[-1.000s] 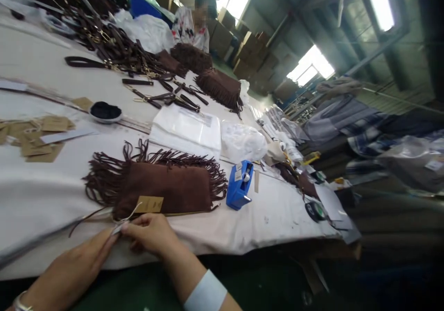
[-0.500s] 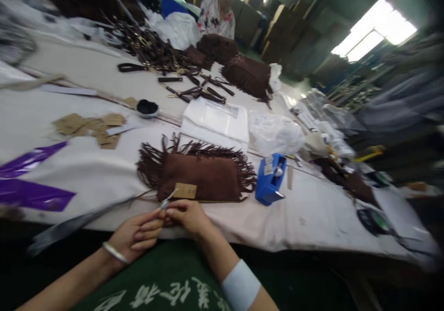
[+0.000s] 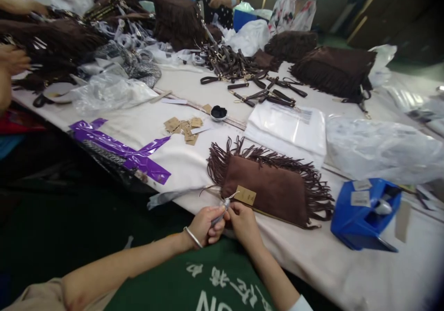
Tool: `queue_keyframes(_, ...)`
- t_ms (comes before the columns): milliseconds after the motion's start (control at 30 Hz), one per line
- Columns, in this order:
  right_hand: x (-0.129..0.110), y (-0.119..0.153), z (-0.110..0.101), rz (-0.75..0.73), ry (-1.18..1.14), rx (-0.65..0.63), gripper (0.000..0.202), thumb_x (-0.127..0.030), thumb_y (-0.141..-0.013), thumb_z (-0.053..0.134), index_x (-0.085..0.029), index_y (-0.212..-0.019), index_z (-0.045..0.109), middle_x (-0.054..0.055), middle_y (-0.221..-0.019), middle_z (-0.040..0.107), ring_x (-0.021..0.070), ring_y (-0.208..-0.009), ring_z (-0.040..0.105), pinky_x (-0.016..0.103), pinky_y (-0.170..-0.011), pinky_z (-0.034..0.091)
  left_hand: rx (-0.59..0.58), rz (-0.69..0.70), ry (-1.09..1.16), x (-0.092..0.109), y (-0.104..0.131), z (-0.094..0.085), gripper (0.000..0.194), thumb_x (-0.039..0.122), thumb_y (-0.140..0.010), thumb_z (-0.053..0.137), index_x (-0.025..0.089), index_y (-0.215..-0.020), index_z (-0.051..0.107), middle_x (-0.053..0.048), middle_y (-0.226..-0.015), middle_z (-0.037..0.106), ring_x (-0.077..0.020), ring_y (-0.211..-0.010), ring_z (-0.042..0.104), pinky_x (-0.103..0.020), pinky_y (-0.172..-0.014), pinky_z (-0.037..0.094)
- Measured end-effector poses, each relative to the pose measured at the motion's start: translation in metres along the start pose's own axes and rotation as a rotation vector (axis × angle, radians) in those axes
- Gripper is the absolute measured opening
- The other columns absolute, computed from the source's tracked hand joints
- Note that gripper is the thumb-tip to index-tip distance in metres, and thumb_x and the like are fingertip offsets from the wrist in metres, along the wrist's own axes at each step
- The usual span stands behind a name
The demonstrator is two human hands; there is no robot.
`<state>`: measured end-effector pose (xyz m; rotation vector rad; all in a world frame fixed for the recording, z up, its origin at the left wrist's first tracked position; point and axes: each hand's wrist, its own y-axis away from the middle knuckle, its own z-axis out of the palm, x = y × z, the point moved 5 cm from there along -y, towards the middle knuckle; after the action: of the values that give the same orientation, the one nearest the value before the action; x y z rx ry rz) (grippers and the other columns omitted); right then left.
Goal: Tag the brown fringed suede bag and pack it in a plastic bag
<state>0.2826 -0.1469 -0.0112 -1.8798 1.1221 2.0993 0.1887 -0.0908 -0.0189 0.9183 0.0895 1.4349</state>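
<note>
A brown suede-like pouch with long fringe (image 3: 265,186) lies flat at the table's front edge. On its lower left rests a tan paper tag (image 3: 246,195), whose white string leads to a grey wrapped strip (image 3: 219,217) at the pouch's corner. My left hand (image 3: 207,225) is closed around that strip. Just right of it, my right hand (image 3: 244,221) pinches close by the strip's upper end; what sits between its fingertips is hidden.
To the right stands a blue tape dispenser (image 3: 366,214). Tan tags (image 3: 185,127), a small bowl of black pieces (image 3: 218,113) and white plastic bags (image 3: 286,128) lie behind the pouch. Dark straps (image 3: 232,66) are heaped farther back. Purple tape (image 3: 118,147) crosses the left edge. Co-workers' hands (image 3: 12,61) show at far left.
The view has swung left, so the pouch and both my hands appear farther right. My hands stay together at the pouch's corner, and the left still grips the grey strip.
</note>
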Motion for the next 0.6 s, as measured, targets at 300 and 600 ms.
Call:
queue_keyframes(300,0.004,0.013,0.033,0.358,-0.687,-0.335,0.048,-0.059,-0.074,0.06,-0.015,-0.09,0.066,0.009,-0.087,0.068,0.02,-0.078,0.064,0.03,-0.064,0.051,-0.145,-0.111,0.163,-0.005,0.001,0.011,0.021,0.035,-0.087,0.053,0.015,-0.083,0.054,0.008,-0.049,0.037,-0.004,-0.034,0.021,-0.014,-0.032,0.023)
queue_keyframes(600,-0.012,0.031,-0.005,0.243,-0.529,-0.322,0.049,-0.054,-0.078,0.062,-0.017,-0.11,0.064,0.006,-0.078,0.07,0.0199,-0.076,0.067,0.033,-0.07,0.053,-0.148,0.039,-0.596,0.03,0.023,0.011,0.032,0.044,-0.085,0.051,0.014,-0.091,0.06,-0.006,-0.076,0.064,-0.0156,-0.058,0.058,-0.029,-0.057,0.049)
